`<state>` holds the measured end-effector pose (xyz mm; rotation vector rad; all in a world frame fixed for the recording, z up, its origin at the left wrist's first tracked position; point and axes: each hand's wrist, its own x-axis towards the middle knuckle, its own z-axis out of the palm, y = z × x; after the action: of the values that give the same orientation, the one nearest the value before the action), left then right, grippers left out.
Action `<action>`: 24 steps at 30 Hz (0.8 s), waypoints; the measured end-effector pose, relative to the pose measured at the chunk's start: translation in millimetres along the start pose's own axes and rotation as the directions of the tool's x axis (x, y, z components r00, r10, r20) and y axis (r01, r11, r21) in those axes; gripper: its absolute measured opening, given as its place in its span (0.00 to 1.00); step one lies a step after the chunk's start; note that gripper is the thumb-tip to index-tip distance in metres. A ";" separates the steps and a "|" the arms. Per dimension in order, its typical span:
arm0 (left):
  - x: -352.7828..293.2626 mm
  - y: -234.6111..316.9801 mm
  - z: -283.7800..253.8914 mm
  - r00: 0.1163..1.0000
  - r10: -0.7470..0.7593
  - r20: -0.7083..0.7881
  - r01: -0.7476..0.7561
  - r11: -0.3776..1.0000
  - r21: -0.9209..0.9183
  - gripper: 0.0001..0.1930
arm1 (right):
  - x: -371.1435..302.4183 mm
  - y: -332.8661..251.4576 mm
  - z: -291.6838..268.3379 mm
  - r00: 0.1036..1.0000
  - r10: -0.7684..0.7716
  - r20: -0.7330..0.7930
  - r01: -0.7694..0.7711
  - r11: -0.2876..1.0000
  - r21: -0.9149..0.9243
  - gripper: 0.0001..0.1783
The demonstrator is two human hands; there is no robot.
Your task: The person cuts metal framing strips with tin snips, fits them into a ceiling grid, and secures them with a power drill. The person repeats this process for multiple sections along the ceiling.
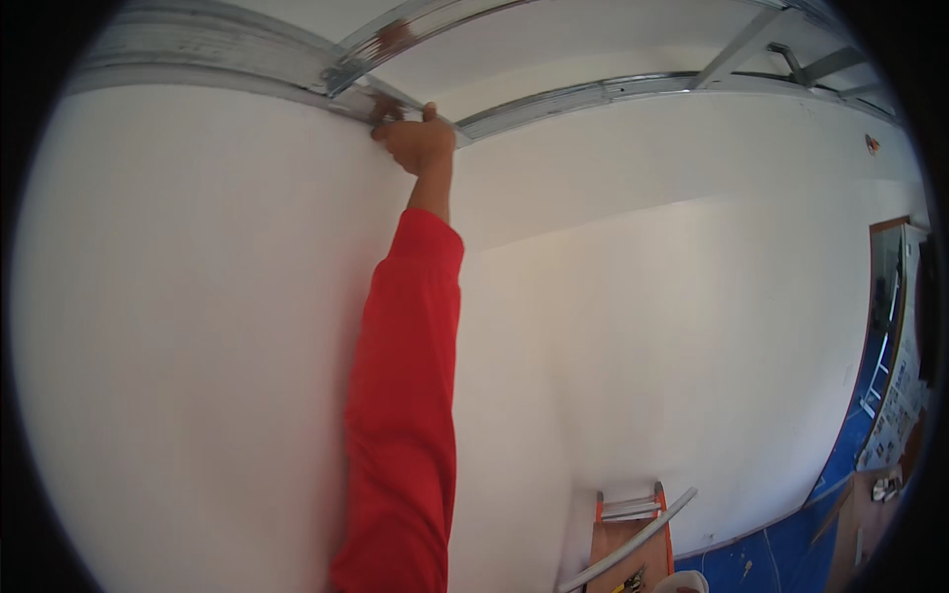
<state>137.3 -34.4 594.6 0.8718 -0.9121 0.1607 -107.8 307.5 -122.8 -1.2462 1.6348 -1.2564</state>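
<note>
My left hand [419,146] is raised high at the end of a red sleeve, up where the two walls meet. Its fingers are bent against the underside of a metal wall track [395,105], and the fingertips are partly hidden. Just above the hand, a metal ceiling channel [425,30] joins this track; brownish-red smears mark both pieces. More of the grey track [198,49] runs along the wall to the left. A second length of wall track [583,97] curves away to the right. My right hand is outside the picture.
Below stands a stepladder [664,514] with orange rails, a pale curved strip [633,542] lying across it. A white bucket [682,583] is beside it. Blue covering [751,561] lies on the floor. Wires stick out of the right wall [871,144], above a doorway [870,366].
</note>
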 end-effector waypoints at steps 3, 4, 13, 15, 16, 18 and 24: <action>1.7 -10.9 3.3 0.991 0.130 -0.010 -0.128 0.983 0.133 0.37 | 0.1 -6.6 -8.3 0.997 0.080 -0.013 -0.081 0.990 -0.117 0.32; 1.9 -14.6 2.8 0.985 0.174 -0.015 -0.169 0.968 0.188 0.37 | -2.6 -8.0 -10.6 0.998 0.055 -0.028 -0.058 0.991 -0.119 0.30; 8.4 -21.5 3.3 0.961 0.275 -0.026 -0.266 0.947 0.178 0.39 | -2.1 -5.8 -3.5 0.995 -0.070 -0.073 0.059 0.987 -0.148 0.24; 7.6 -22.9 2.3 0.956 0.294 -0.017 -0.289 0.947 0.138 0.38 | -0.4 0.2 -1.9 0.995 -0.067 -0.072 0.055 0.987 -0.149 0.23; 6.7 -23.6 2.2 0.951 0.308 -0.018 -0.304 0.945 0.118 0.38 | -0.5 4.6 -1.5 0.995 -0.068 -0.071 0.057 0.987 -0.150 0.23; 3.0 -27.3 1.7 0.937 0.347 -0.035 -0.345 0.938 0.037 0.37 | -0.1 15.0 -0.7 0.995 -0.065 -0.072 0.054 0.987 -0.148 0.23; -38.7 -48.0 -0.7 0.915 0.353 -0.196 -0.391 0.895 -0.213 0.34 | 13.1 9.7 1.4 0.995 -0.080 -0.061 0.071 0.988 -0.139 0.22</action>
<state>135.9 -56.7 537.1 0.4368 -0.9258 0.4316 -112.7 295.1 -132.3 -1.3739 1.7614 -1.2616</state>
